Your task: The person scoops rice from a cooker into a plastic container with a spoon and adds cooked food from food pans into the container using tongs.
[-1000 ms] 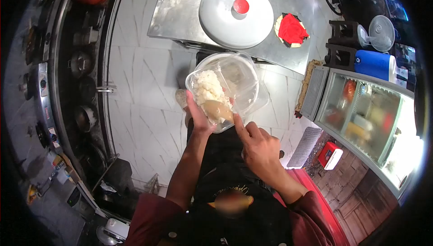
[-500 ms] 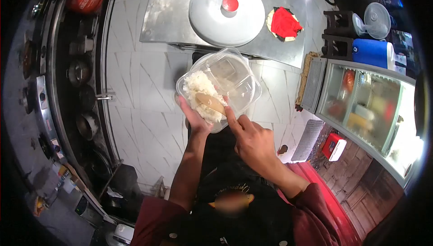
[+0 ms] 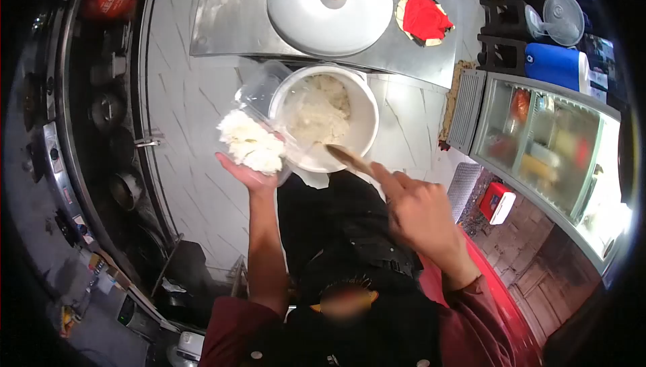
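My left hand (image 3: 252, 173) is closed around the underside of a clear plastic food container (image 3: 261, 91), held left of the pot and partly over its rim. White rice (image 3: 250, 141) is heaped in the near part of the container. My right hand (image 3: 420, 209) grips a wooden spoon (image 3: 350, 159), whose bowl end hangs over the near right rim of a white pot (image 3: 372, 114). More rice (image 3: 319, 114) lies inside the pot. Fingers of my left hand are partly hidden behind the container.
Beyond the pot is a steel counter (image 3: 232, 17) bearing a large lid (image 3: 296, 3) with a red knob and a red cloth (image 3: 425, 17). A glass-door fridge (image 3: 545, 151) stands to the right. Pans (image 3: 126, 190) sit on a rack along the left.
The container with rice has moved left, uncovering the pot. My right hand has moved right and down, taking the spoon from the rice in the container to the pot's rim.
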Motion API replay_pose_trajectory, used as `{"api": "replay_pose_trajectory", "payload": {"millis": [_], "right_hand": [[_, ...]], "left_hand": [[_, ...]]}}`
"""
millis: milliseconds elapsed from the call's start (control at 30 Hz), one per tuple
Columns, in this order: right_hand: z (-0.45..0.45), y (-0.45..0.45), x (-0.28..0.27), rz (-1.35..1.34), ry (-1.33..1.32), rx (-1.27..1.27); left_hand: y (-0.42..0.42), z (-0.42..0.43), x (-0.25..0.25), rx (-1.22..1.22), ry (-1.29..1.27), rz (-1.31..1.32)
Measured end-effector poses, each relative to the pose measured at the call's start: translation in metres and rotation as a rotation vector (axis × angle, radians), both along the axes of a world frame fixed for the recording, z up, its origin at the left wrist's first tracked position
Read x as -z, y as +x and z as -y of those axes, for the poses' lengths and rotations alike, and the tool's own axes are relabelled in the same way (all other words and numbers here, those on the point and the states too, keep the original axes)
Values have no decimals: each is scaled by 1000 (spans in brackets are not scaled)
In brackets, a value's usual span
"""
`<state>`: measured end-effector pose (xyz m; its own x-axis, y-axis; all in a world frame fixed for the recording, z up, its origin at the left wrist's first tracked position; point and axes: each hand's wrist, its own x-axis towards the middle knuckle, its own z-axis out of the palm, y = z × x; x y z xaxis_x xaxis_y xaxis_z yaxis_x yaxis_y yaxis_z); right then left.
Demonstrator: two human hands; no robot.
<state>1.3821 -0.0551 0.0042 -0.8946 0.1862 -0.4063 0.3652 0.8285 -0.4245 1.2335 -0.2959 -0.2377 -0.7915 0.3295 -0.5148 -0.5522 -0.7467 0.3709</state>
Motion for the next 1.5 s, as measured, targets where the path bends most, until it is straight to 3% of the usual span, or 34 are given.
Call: {"api": "replay_pose_trajectory", "payload": {"millis": [67,100,133,167,267,333,600,800,867,933,1067,1133,1200,1267,1333,1500], "right_hand": [[-5,-5,15,170,137,-20],[-6,-5,69,137,205,-63],[-5,-3,132,98,277,-99],[-2,-10,171,140,300,-115],[12,-40,249,247,372,-120],[10,-58,260,264,341,-100],[25,-64,308,94,207,-21],[15,-63,323,-55,249,-108],[8,-75,312,192,250,-301],[1,-82,296,212,261,-315],[-11,-94,268,243,310,-289],[-8,-81,287,205,311,-308],[-9,-75,300,161,311,-331],[-11,-74,305,293,310,-348],[-15,-77,307,285,270,-362],[-22,-96,325,375,150,-297]], "left_hand": [[-9,13,23,18,19,-81],[-10,19,33,35,38,-165],[-11,9,22,-65,-185,-11],[-12,6,20,-69,-184,-10],[-14,4,25,-124,-216,20],[-10,10,28,-85,-50,4],[-13,-4,24,-157,-143,47],[-8,-3,38,-139,-109,2],[-8,-1,40,-112,-66,-44],[-7,0,41,-70,86,-129],[-9,-1,38,-83,38,-102],[-9,-6,35,-164,-102,-24],[-9,-5,35,-142,-74,-43],[-7,-2,36,-129,-55,-62],[-5,-6,33,-156,-169,22],[-1,-11,39,-191,-124,-3]]}}
